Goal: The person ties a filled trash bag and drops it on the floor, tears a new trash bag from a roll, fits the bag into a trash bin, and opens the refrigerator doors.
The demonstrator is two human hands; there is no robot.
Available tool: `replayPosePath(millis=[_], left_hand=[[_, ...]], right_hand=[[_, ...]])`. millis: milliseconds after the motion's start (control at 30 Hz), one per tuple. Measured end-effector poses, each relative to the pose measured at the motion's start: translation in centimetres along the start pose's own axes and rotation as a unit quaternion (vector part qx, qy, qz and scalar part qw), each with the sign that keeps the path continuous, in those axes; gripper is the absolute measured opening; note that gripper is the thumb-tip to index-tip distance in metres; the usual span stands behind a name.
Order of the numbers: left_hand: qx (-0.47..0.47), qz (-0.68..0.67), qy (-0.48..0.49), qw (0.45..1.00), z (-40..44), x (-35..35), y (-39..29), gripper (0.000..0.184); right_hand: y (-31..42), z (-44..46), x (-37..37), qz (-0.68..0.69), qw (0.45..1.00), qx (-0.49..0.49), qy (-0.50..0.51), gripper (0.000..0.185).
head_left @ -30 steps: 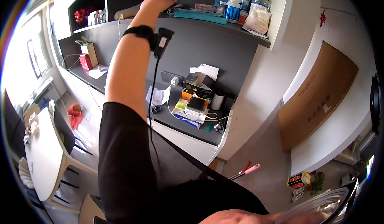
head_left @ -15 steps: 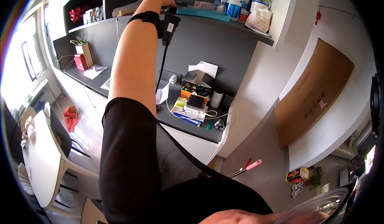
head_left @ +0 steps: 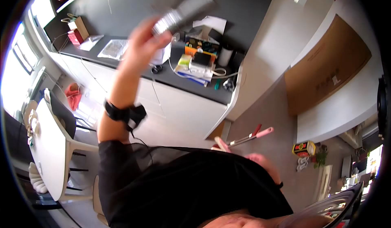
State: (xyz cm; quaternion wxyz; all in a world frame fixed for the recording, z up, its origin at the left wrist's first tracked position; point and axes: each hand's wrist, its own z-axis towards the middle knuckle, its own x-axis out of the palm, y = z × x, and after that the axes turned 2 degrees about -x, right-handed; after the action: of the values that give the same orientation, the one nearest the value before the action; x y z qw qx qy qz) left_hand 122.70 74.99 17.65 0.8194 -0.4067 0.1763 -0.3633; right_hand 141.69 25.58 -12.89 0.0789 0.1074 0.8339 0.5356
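My left hand (head_left: 148, 44) is raised in front of the desk, its fingers closed around a long, boxy grey-and-silver object (head_left: 187, 9). Motion smears the object, so its kind does not show. A black strap with a small black device (head_left: 130, 115) sits on the left wrist, and a cable hangs from it. My right hand (head_left: 260, 159) is low beside my black shirt, partly covered by it; its fingers cannot be made out. Past it are a pink handle (head_left: 264, 132) and a red handle (head_left: 257, 128).
The dark desk (head_left: 163, 79) bears a clear plastic bag (head_left: 114, 49), an orange-black box (head_left: 199, 44), a black item (head_left: 201, 58) on papers, and a white cable. A large cardboard sheet (head_left: 326, 65) leans at right. A white table (head_left: 51, 146) stands at left.
My left hand has come down from the upper shelf with the grey-and-silver object in it. The view has tilted lower, and my right hand has come into sight.
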Motion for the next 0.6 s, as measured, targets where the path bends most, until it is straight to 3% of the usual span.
replayPosePath(millis=[33, 67, 133, 200, 300, 333, 400, 467, 533, 600], left_hand=[[0.073, 0.141, 0.081, 0.984, -2.7, 0.8, 2.7, 0.044], [0.118, 0.159, 0.179, 0.964, -4.8, 2.2, 4.8, 0.045], [0.129, 0.131, 0.227, 0.957, -9.6, 6.3, 11.0, 0.046], [0.165, 0.113, 0.278, 0.94, -12.7, 9.7, 13.2, 0.046], [0.22, 0.208, 0.331, 0.894, -15.8, 11.8, 13.5, 0.042], [0.212, 0.233, 0.325, 0.892, -16.5, 11.9, 13.5, 0.043], [0.174, 0.275, 0.258, 0.91, -17.1, 11.5, 13.8, 0.047], [0.144, 0.278, 0.173, 0.934, -17.3, 10.7, 14.7, 0.05], [-0.039, 0.166, 0.206, 0.964, -18.9, 10.6, 16.0, 0.05], [-0.17, 0.096, 0.255, 0.947, -19.9, 11.2, 16.8, 0.055]], right_hand=[[3.7, 0.7, 0.6, -0.022, 0.999, -0.032, -0.018, 0.037], [7.3, 1.5, 1.1, -0.045, 0.996, -0.064, -0.037, 0.04], [10.6, 4.9, 2.7, 0.084, 0.994, -0.012, -0.074, 0.048], [12.6, 9.0, 3.5, 0.245, 0.966, 0.019, 0.077, 0.054], [16.5, 11.5, 6.2, 0.29, 0.933, -0.02, 0.211, 0.053], [15.8, 12.4, 6.3, 0.269, 0.942, -0.036, 0.196, 0.051], [14.2, 14.2, 6.3, 0.219, 0.959, -0.07, 0.168, 0.048], [13.9, 14.9, 6.9, 0.249, 0.965, -0.074, 0.033, 0.041], [14.2, 15.7, 8.1, 0.328, 0.934, -0.095, -0.1, 0.034], [14.5, 16.0, 8.8, 0.34, 0.922, -0.136, -0.127, 0.033]])
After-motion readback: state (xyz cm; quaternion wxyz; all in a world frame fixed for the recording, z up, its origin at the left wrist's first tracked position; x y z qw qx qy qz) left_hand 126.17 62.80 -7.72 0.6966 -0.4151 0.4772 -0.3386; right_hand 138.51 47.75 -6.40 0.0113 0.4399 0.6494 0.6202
